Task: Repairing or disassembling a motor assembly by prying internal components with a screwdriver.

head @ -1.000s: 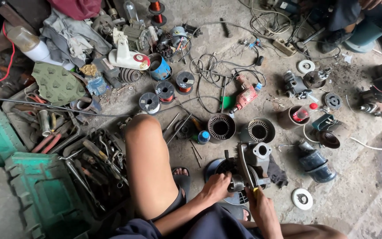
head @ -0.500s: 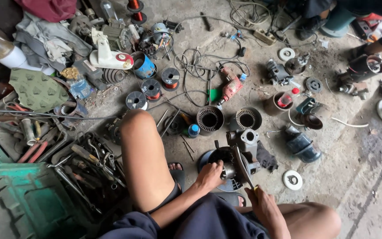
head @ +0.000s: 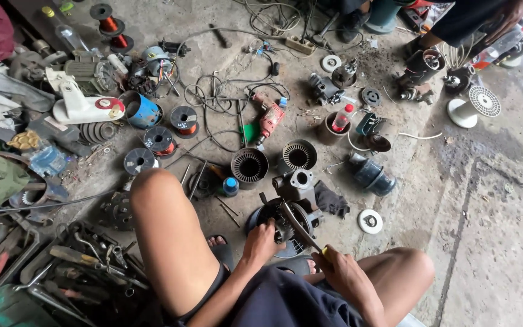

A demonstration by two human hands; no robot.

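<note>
Head view: both hands stay put, left hand [head: 261, 242] gripping the motor housing [head: 286, 212], right hand [head: 341, 274] clamped on the screwdriver [head: 301, 227].

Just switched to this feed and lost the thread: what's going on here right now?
A person sits on a concrete floor among scattered parts. The left hand grips a dark motor housing set between the legs, while the right hand holds a long tool, apparently a screwdriver, angled into it. Two motor stators lie just beyond, with a red power drill and copper wire spools farther out. Another person's hand shows at the top right.
</note>
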